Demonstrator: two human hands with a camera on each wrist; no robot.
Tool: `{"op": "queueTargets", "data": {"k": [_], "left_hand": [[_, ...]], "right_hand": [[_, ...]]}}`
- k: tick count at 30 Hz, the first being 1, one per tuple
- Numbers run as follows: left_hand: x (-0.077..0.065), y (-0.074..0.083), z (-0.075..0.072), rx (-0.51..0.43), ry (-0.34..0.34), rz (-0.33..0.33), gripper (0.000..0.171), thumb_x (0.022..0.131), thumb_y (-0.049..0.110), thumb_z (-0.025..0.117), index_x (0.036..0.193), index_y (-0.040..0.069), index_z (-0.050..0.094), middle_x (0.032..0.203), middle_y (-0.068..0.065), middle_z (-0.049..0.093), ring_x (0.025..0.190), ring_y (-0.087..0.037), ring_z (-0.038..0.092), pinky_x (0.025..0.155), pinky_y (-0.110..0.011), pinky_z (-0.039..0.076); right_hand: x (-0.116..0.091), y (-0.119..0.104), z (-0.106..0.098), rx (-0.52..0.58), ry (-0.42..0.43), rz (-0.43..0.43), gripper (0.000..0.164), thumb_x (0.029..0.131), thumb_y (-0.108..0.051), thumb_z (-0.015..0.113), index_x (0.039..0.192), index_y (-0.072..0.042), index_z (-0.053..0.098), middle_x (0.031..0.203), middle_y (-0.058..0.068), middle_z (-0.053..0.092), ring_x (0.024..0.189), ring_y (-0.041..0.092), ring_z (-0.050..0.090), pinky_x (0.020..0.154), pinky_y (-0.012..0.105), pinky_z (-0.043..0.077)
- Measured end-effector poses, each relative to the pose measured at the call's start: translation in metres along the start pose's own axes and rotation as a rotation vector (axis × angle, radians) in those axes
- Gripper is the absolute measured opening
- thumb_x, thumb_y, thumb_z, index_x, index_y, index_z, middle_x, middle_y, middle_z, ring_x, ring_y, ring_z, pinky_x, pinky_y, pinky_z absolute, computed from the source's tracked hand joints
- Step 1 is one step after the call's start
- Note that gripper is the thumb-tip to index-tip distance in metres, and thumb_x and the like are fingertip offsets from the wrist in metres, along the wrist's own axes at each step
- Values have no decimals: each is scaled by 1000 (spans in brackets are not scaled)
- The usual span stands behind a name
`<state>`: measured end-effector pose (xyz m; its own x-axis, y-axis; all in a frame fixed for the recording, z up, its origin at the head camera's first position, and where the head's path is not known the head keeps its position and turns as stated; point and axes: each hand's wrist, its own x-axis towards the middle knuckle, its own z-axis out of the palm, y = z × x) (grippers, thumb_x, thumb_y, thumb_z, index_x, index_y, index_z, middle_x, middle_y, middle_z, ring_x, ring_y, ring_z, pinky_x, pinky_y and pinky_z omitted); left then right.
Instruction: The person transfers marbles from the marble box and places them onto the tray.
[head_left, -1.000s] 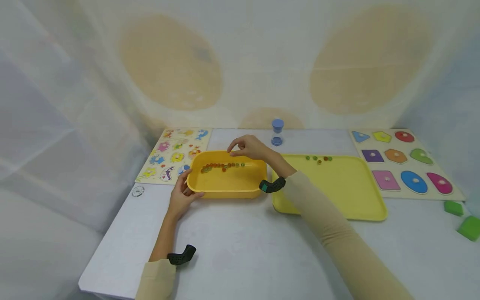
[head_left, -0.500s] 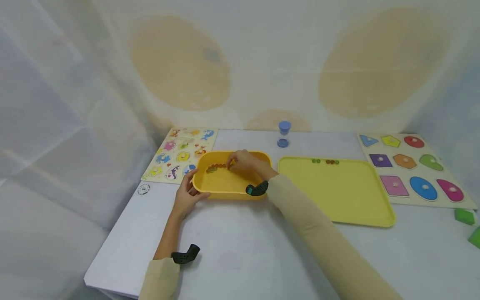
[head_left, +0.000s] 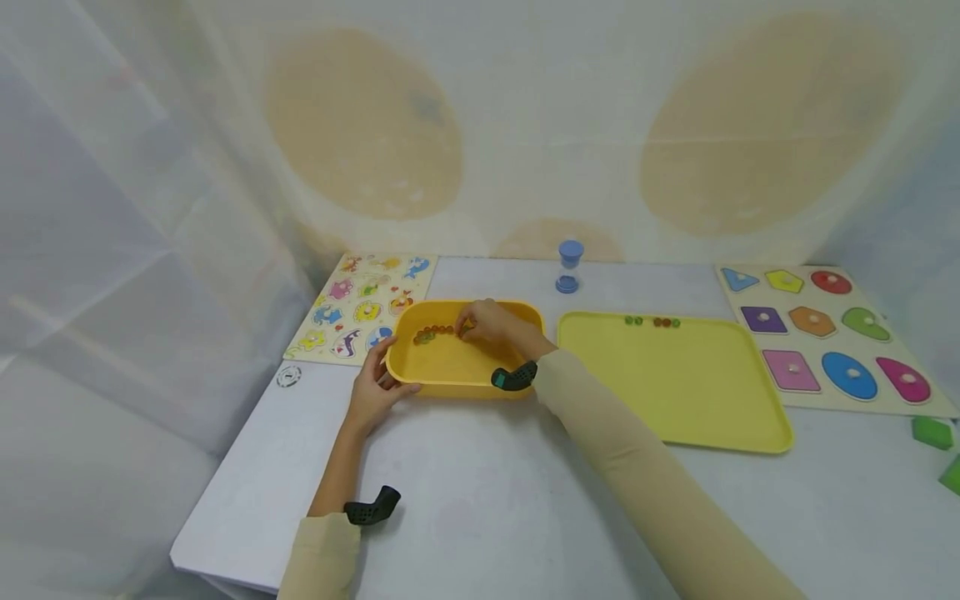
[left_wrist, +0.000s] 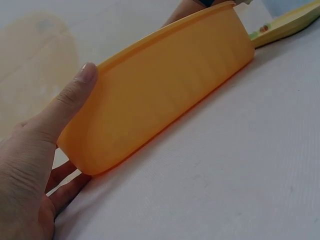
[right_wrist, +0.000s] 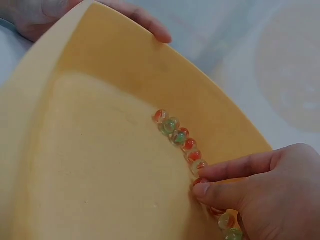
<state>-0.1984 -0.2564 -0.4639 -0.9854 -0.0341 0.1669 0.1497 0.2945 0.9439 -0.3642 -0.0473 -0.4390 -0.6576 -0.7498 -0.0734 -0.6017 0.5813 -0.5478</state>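
Several glass marbles (right_wrist: 190, 144), red and green, lie in a line along the far wall inside the orange-yellow plastic bin (head_left: 450, 367). My left hand (head_left: 370, 402) holds the bin at its left end, and the left wrist view shows the thumb (left_wrist: 75, 95) along the near wall with fingers round the corner. Inside the bin my right hand (head_left: 489, 323) reaches down to the row. In the right wrist view its thumb and forefinger pinch a red marble (right_wrist: 198, 181), partly hidden by the fingertips.
Right of the bin lies a flat yellow tray (head_left: 675, 392) with several marbles (head_left: 666, 322) at its far edge. Puzzle boards stand left (head_left: 352, 308) and right (head_left: 817, 333). A blue sand timer (head_left: 569, 267) stands behind; green blocks (head_left: 932, 432) lie far right.
My right hand has come down from above the bin's far rim into the row of marbles and pinches one. My left hand keeps its hold; the head view has shifted slightly.
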Motion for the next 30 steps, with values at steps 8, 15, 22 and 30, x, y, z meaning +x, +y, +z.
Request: {"op": "queueTargets", "data": {"k": [8, 15, 22, 30], "left_hand": [[0, 0, 3, -2, -8, -4, 80, 72, 16, 75, 138, 18, 29, 145, -6, 28, 122, -31, 42, 93, -31, 44], [0, -2, -1, -15, -6, 4, 79, 73, 11, 74, 138, 18, 29, 143, -8, 29, 120, -33, 43, 91, -28, 45], [-2, 0, -1, -16, -12, 2, 79, 74, 9, 73, 139, 17, 28, 144, -11, 28, 119, -34, 45, 89, -24, 47], [-2, 4, 0, -12, -11, 0, 78, 75, 6, 71, 139, 17, 28, 145, -9, 27, 120, -35, 43, 90, -26, 46]], "right_hand": [[-33, -7, -34, 16, 113, -131, 15, 84, -18, 63, 96, -12, 69, 55, -1, 40, 53, 13, 33, 52, 23, 30], [-126, 35, -75, 26, 222, -102, 19, 84, -22, 63, 98, -10, 68, 50, -4, 33, 47, 10, 27, 49, 21, 31], [-229, 123, -67, 23, 284, 162, 20, 84, -22, 63, 99, -10, 68, 52, -3, 32, 45, 9, 24, 42, 23, 23], [-261, 146, -66, 22, 382, 214, 23, 83, -24, 64, 102, -10, 66, 53, -4, 29, 45, 7, 22, 40, 23, 21]]}}
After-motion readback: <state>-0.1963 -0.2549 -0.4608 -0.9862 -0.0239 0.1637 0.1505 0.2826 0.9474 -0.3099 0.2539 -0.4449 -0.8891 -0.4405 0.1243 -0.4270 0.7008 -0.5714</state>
